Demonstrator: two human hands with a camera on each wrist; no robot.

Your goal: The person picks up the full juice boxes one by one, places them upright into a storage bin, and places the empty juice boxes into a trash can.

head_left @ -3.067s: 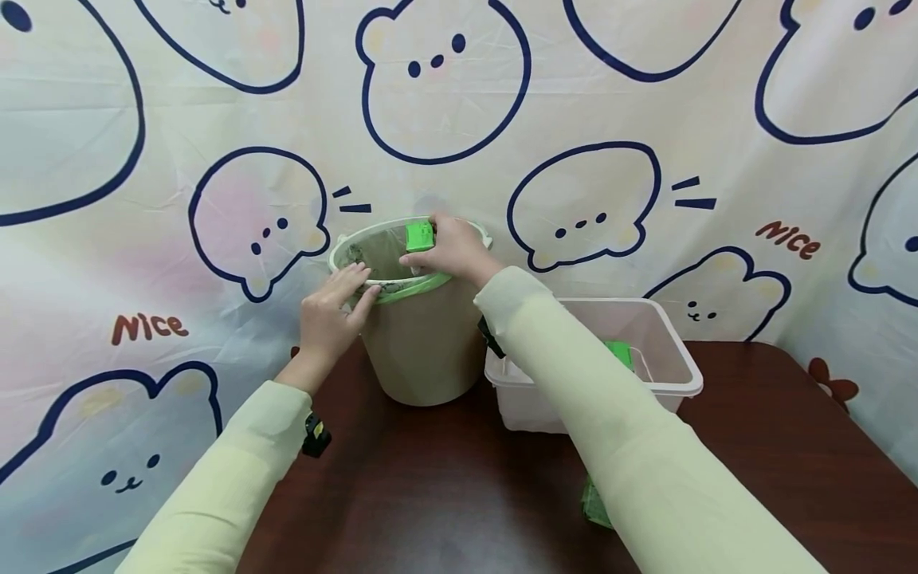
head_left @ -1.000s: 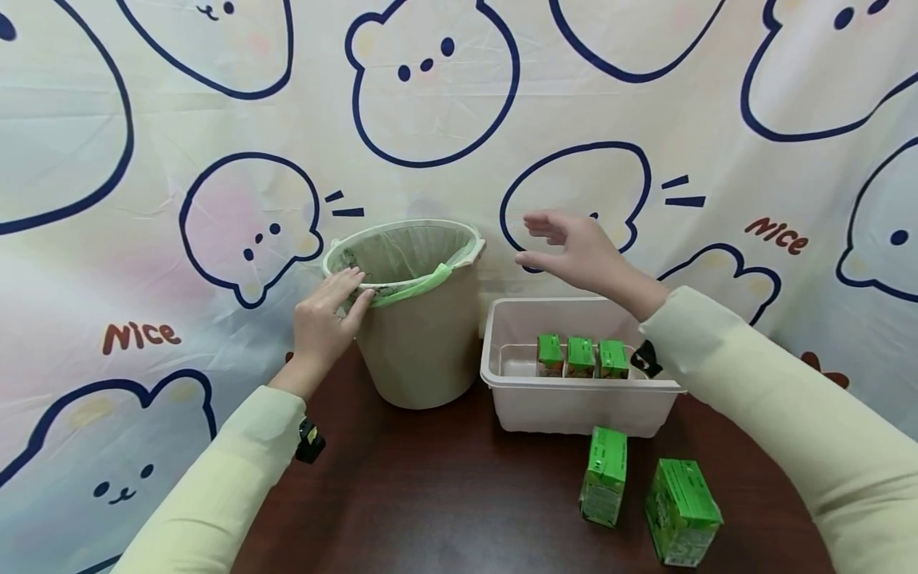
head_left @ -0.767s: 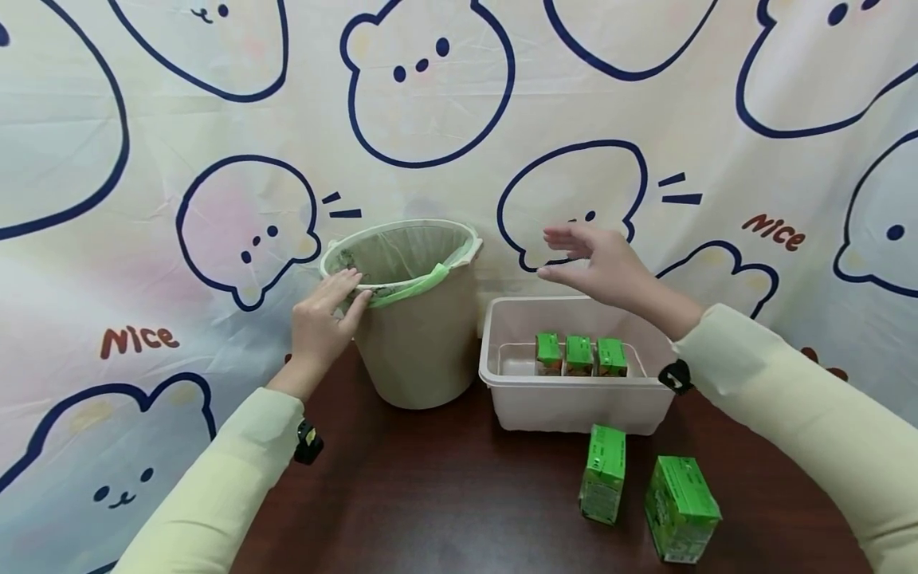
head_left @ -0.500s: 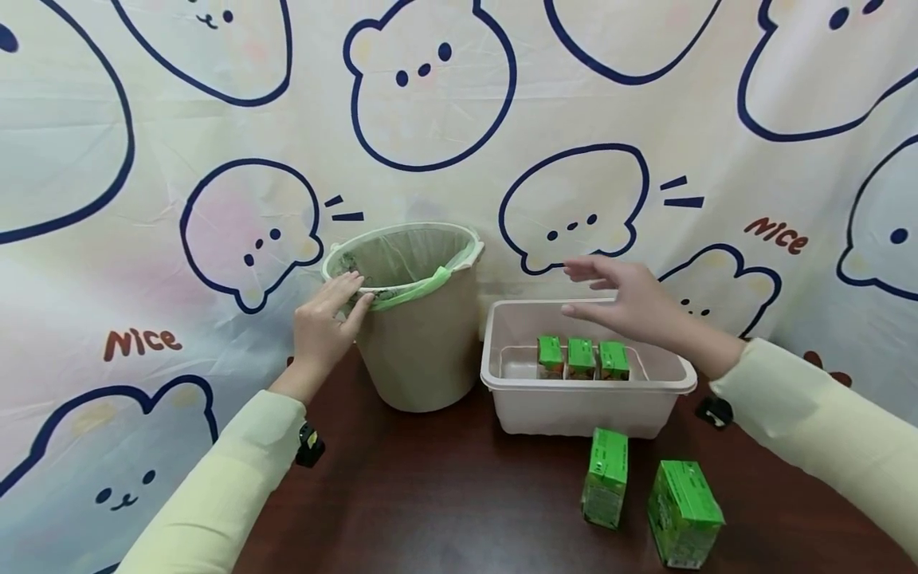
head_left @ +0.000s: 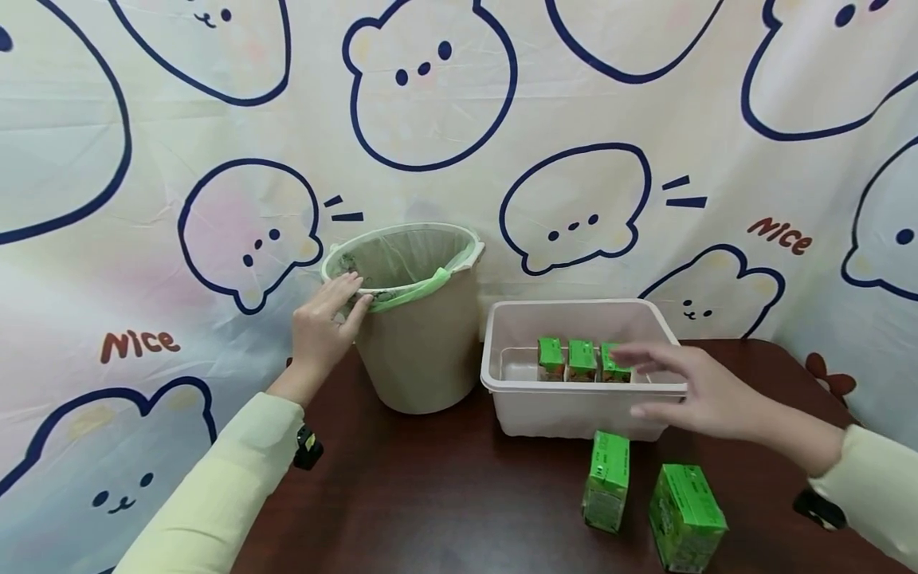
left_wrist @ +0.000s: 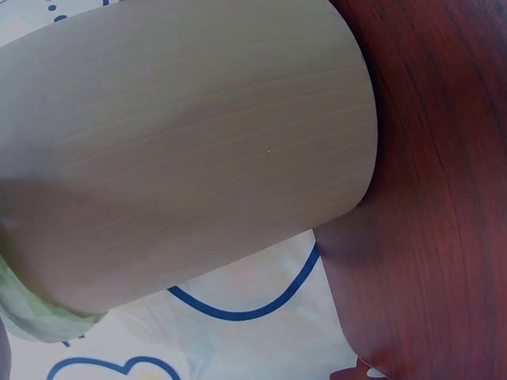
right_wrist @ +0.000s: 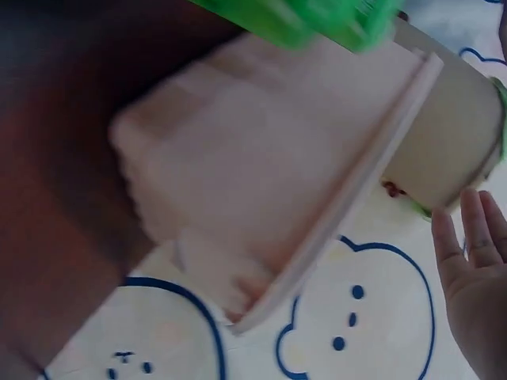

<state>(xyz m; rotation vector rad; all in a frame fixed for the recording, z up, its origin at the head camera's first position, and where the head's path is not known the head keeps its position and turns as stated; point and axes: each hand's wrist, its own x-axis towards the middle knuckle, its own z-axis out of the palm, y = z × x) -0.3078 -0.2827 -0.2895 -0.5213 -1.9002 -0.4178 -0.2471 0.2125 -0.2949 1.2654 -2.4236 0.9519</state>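
Observation:
My left hand (head_left: 324, 327) holds the front-left rim of a beige trash bin (head_left: 423, 359), fingertips over the rim and thumb outside. A pale green liner (head_left: 412, 295) is folded over the rim. My right hand (head_left: 699, 395) is empty, fingers extended and thumb apart, at the right front end of a white plastic tub (head_left: 574, 410). In the tub, three small green boxes (head_left: 551, 355) stand in a row, the rightmost partly behind my right fingertips. Two more boxes, a narrow green box (head_left: 606, 482) and a wider green box (head_left: 686, 518), stand on the table below my right hand.
The dark red-brown table (head_left: 430, 502) runs beneath the bin and tub. Behind it hangs a cartoon-print cloth (head_left: 430, 104), close to the bin. In the right wrist view a blurred green box (right_wrist: 317, 20) shows at the top, near the tub's side (right_wrist: 261, 134).
Earlier my right hand held a small green box in the bin's mouth. It then came out empty, swung right over the tub and dropped lower. My left hand stayed at the rim.

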